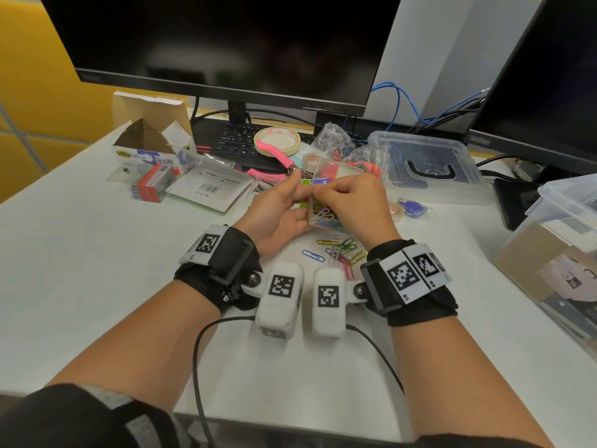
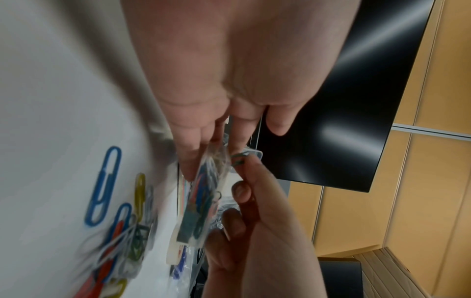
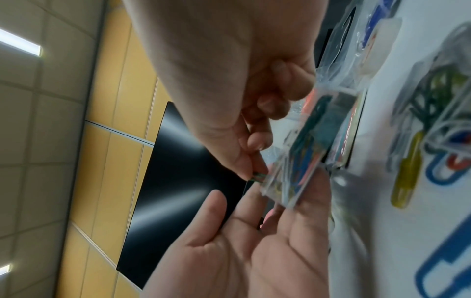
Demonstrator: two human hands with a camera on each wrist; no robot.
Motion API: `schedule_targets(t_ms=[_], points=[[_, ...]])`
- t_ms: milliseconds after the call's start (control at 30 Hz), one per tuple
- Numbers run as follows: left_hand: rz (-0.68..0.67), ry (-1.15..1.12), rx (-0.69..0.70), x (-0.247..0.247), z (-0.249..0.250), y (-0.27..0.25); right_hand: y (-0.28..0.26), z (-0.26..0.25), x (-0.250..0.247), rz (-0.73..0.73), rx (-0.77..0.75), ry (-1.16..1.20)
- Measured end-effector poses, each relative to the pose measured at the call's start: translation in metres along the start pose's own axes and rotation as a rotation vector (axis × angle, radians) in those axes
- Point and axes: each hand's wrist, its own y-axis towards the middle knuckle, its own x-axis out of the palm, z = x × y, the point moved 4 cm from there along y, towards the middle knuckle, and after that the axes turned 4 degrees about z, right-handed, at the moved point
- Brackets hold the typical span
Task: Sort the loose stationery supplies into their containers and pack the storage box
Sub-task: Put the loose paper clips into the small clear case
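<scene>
**Two hands, one small clip box, a crowded desk**

Most of the desk [image 1: 80, 286] near me is bare, so I have room to pull back toward its front edge; ahead it is packed. I judge the clear storage box [image 1: 429, 169], just right of the work, could be knocked if I swing wide, and the monitor [image 1: 223, 43] closes off the far side.

My left hand [image 1: 277, 215] cradles the clear clip box [image 1: 318, 218] from below, fingers extended along it, so a tilt could spill what is inside. My right hand [image 1: 352, 202] is pinched on a green paperclip [image 3: 258, 175] at the box's mouth; a miss drops it.

Loose paperclips [image 1: 339, 250] lie under my wrists, easy to scatter.
</scene>
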Motion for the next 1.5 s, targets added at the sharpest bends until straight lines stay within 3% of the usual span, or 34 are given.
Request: schedule_targets(t_ms=[167,333,400,500,567,700,900,1033,1167,1333,1500], points=[[0.005,-0.027,0.005,-0.003,0.0,0.001,-0.002,-0.001,-0.003,0.044,-0.023,-0.034],[0.106,-0.123,0.059,-0.005,0.006,0.0,0.001,0.005,-0.018,0.155,0.017,-0.019],[0.162,-0.142,0.117,-0.009,0.011,-0.001,0.0,0.009,-0.02,0.041,0.052,-0.051],[0.218,-0.093,0.168,-0.015,0.013,0.0,-0.01,0.012,-0.008,-0.343,0.106,-0.222],[0.231,-0.061,0.175,-0.017,0.014,0.0,-0.014,0.013,0.001,-0.497,0.11,-0.308],[0.243,-0.037,0.186,-0.017,0.013,0.001,-0.017,0.011,0.011,-0.615,0.104,-0.345],[0.256,-0.047,0.201,-0.019,0.013,0.001,-0.021,0.004,0.01,-0.667,0.017,-0.282],[0.287,-0.011,0.217,-0.022,0.013,0.002,-0.018,-0.008,-0.006,-0.534,0.0,-0.015],[0.286,0.013,0.22,-0.021,0.013,0.003,-0.011,-0.007,-0.016,-0.362,0.08,0.212],[0.246,-0.038,0.183,-0.017,0.011,0.003,-0.002,-0.001,-0.008,-0.094,0.039,0.154],[0.178,0.027,0.168,-0.01,0.009,0.001,0.004,0.004,0.002,-0.009,0.062,0.036]])
